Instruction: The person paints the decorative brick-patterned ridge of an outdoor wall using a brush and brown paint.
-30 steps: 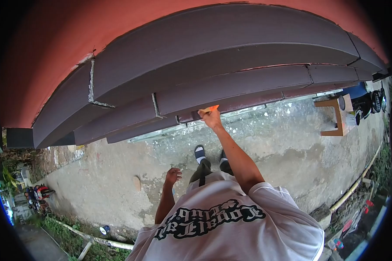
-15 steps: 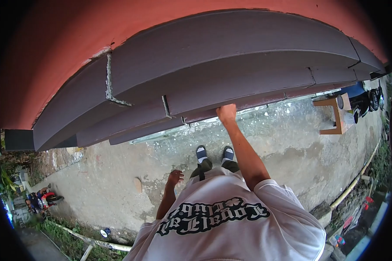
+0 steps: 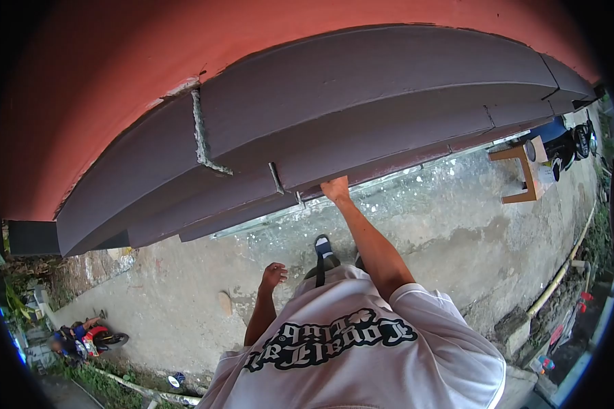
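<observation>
My right hand is stretched up to the lower edge of the stepped brown moulding that runs along the red wall. Its fingers are pressed against the moulding's underside, close to a grey filled joint. The orange tool seen in it a moment ago is hidden behind the hand. My left hand hangs at waist height with loosely curled fingers, holding nothing. My white printed T-shirt fills the bottom of the view, and one sandalled foot shows on the concrete ground below.
A wooden stool stands on the concrete to the right, with a parked motorbike beyond it. A pale pipe runs along the ground's right edge. At lower left a person sits on a red motorbike.
The orange tool showed at my right hand's fingertips one second ago and is now hidden. The hand stayed on the moulding's lower edge while my view shifted. The left hand barely moved.
</observation>
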### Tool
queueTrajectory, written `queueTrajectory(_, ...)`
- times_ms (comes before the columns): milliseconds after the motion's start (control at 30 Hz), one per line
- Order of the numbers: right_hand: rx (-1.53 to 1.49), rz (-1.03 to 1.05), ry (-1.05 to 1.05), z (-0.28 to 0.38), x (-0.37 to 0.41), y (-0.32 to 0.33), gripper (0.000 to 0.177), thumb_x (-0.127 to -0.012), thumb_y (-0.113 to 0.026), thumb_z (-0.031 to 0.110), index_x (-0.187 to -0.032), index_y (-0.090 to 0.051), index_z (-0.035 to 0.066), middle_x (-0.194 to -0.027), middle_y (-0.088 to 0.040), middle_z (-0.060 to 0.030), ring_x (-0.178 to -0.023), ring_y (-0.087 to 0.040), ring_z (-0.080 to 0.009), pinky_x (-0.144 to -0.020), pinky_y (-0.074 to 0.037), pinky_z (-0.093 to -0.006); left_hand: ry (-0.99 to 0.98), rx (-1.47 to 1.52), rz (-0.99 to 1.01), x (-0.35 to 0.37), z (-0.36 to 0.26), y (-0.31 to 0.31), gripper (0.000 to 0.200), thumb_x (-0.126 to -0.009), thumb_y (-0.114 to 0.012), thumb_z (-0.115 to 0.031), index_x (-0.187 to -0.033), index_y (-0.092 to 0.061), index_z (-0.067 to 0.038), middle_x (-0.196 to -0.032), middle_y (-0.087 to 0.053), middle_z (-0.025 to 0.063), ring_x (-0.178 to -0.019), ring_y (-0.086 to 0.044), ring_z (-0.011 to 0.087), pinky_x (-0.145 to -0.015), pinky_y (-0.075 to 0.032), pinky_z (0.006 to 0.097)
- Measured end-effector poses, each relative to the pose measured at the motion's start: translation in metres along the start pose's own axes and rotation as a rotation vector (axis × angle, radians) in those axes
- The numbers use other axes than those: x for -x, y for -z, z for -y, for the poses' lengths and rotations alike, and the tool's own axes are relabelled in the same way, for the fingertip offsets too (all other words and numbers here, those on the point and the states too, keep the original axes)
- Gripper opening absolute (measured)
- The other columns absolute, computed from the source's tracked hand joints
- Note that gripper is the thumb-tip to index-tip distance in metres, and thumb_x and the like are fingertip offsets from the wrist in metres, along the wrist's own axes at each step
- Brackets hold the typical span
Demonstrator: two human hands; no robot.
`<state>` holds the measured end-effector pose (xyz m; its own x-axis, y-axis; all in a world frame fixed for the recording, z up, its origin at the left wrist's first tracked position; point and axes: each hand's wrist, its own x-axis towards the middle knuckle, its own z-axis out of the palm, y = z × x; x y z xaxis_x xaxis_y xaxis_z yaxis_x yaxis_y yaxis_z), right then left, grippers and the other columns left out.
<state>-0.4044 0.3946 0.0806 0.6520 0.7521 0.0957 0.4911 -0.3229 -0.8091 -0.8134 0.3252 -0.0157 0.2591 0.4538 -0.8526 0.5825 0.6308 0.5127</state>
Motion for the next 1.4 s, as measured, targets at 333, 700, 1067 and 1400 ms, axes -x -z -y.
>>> queueTrajectory(333, 0.439, -0.254, -0.204, -0.029, -0.023, 0.148, 0.016, -0.076, -0.070, 0.009, -0.091, -0.070, 0.002, -0.091, -0.070, -0.0193, -0.091, -0.066, -0.0421, -0.082, -0.055, -0.0489, 0.076, -0.107, 0.070, -0.010, 0.013, 0.022, 0.027, -0.095, -0.054, -0.025, -0.118, -0.062, -0.012, -0.101, -0.073, 0.0091, -0.071, -0.069, 0.0193, -0.063, -0.051, 0.0341)
queueTrajectory(700, 0.090, 0.076, -0.090, 0.050, 0.023, 0.032, 0.017, -0.078, -0.069, 0.011, -0.090, -0.069, -0.001, -0.090, -0.069, -0.0258, -0.089, -0.067, -0.0442, -0.082, -0.056, -0.0497, 0.032, -0.101, 0.096, -0.015, -0.015, -0.007, 0.026, -0.097, -0.051, -0.023, -0.119, -0.061, -0.011, -0.102, -0.072, 0.0100, -0.071, -0.069, 0.0192, -0.059, -0.050, 0.0328)
queueTrajectory(1067, 0.167, -0.140, -0.337, -0.099, -0.041, 0.161, 0.025, -0.080, -0.070, 0.015, -0.098, -0.066, 0.000, -0.094, -0.070, -0.0248, -0.093, -0.068, -0.0434, -0.080, -0.055, -0.0484, -0.003, -0.095, 0.069, -0.017, -0.041, -0.029, 0.027, -0.097, -0.049, -0.020, -0.119, -0.060, -0.010, -0.103, -0.072, 0.0101, -0.069, -0.068, 0.0184, -0.058, -0.049, 0.0318)
queueTrajectory(1400, 0.430, -0.091, -0.041, -0.021, -0.027, 0.098, 0.020, -0.077, -0.072, 0.013, -0.093, -0.071, 0.003, -0.094, -0.070, -0.0212, -0.086, -0.067, -0.0440, -0.077, -0.057, -0.0486, 0.094, -0.002, 0.055, -0.007, -0.010, -0.044, 0.028, -0.101, -0.050, -0.031, -0.116, -0.061, -0.010, -0.095, -0.072, 0.0069, -0.068, -0.068, 0.0173, -0.057, -0.050, 0.0317)
